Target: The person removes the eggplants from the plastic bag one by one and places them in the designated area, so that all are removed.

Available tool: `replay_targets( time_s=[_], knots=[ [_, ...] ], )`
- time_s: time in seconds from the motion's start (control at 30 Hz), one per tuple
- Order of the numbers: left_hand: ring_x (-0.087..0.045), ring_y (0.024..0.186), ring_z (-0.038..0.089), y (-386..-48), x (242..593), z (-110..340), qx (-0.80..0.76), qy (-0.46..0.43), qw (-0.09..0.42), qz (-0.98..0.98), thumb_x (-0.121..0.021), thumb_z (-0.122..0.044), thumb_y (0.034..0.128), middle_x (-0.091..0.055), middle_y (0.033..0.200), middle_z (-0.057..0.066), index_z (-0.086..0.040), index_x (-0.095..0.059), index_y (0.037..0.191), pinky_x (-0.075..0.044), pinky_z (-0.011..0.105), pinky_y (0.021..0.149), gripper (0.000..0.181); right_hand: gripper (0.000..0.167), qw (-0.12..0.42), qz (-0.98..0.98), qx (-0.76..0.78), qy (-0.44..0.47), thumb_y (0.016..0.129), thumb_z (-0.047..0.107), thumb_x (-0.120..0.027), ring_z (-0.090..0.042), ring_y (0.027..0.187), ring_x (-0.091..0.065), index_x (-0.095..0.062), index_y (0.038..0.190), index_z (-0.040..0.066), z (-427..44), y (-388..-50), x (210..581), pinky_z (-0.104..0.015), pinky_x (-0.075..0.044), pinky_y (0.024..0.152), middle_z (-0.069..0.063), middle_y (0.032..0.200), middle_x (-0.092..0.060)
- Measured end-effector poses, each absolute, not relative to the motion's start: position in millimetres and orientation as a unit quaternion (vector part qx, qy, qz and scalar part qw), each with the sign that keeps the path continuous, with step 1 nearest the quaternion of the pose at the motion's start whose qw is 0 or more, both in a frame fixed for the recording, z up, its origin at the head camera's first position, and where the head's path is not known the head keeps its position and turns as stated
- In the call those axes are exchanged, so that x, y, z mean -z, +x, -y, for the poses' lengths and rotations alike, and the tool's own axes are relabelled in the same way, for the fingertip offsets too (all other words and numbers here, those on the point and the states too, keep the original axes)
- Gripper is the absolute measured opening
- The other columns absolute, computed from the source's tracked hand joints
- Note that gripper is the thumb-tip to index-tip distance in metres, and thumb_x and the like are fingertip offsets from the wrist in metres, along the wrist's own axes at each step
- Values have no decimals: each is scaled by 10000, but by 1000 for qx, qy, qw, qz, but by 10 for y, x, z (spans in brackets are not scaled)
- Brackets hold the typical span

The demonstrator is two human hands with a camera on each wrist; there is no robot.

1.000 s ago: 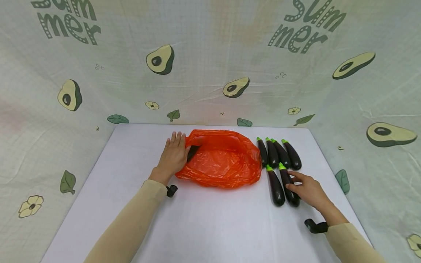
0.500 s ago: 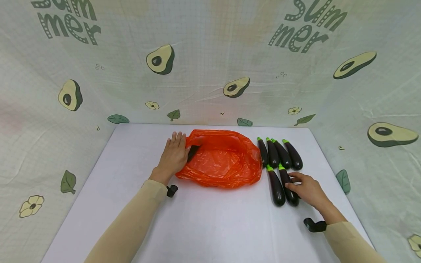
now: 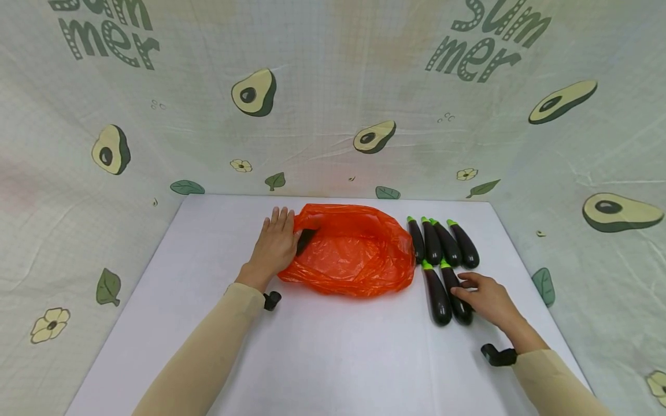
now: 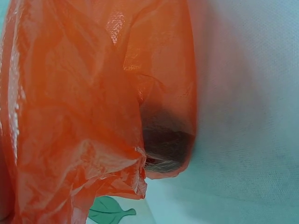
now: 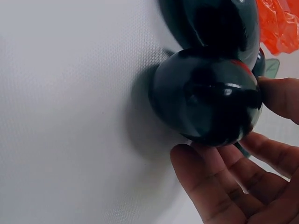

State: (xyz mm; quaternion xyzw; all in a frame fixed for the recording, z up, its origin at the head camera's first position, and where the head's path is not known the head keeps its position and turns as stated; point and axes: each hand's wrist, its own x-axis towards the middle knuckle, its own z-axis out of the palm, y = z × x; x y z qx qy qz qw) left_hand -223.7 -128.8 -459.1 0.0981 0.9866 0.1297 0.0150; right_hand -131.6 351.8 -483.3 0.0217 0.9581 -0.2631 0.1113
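My left hand (image 3: 273, 245) lies with straight fingers against the left edge of a red plastic bag (image 3: 348, 254), whose mouth gapes toward me. The thumb is hidden by the bag's rim. Inside the bag at the left is a dark object (image 3: 305, 241); through the film in the left wrist view this dark shape (image 4: 166, 142) has no clear kind. On the right, my right hand (image 3: 489, 300) grips the nearest right eggplant (image 3: 462, 312) from its side. In the right wrist view the thumb is on one side of that eggplant (image 5: 205, 102) and the fingers on the other.
Another eggplant (image 3: 437, 297) lies just left of the gripped one. Behind them a row of several eggplants (image 3: 432, 242) with green caps lies close to the bag's right side. The white table (image 3: 333, 358) meets a printed cloth (image 3: 312, 156) at its back edge.
The gripped eggplant shifts very slightly left, with my right hand moving along. My left hand and the bag stay in place.
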Motion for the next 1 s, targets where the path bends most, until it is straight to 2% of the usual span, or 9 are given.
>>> replay_targets(
  time_s=[0.37, 0.57, 0.83, 1.0],
  knots=[
    [-56, 1642, 395, -2231, 4570, 1288, -121, 96, 17, -988, -437, -347, 1136, -150, 1756, 214, 5, -175, 1675, -127, 582, 1319, 695, 642, 102, -957, 270, 35, 1036, 377, -659, -492, 1155, -663, -548, 1418, -126, -3488, -1346, 4819, -589, -579, 901, -357, 1319, -650],
    [-63, 1640, 397, -2231, 4562, 1285, -118, 107, 9, -987, -430, -338, 1139, -161, 1752, 219, 11, -181, 1672, -112, 580, 1319, 684, 638, 80, -959, 268, 50, 1040, 389, -647, -493, 1187, -623, -532, 1451, -86, -3375, -1373, 4725, -606, -572, 923, -349, 1369, -612],
    [-67, 1640, 400, -2218, 4538, 1262, -116, 103, 5, -988, -421, -354, 1140, -160, 1753, 214, 8, -180, 1674, -113, 580, 1318, 689, 601, 3, -950, 311, 29, 1043, 351, -668, -454, 1235, -616, -531, 1492, -26, -2871, -1532, 4509, -581, -588, 970, -304, 1398, -615],
    [-68, 1638, 402, -2218, 4517, 1258, -118, 104, 1, -988, -417, -358, 1141, -165, 1748, 221, 16, -184, 1670, -100, 577, 1317, 689, 575, -8, -939, 344, -4, 1038, 317, -680, -408, 1229, -623, -538, 1501, 9, -2470, -1685, 4464, -558, -583, 1006, -254, 1406, -619]
  ],
)
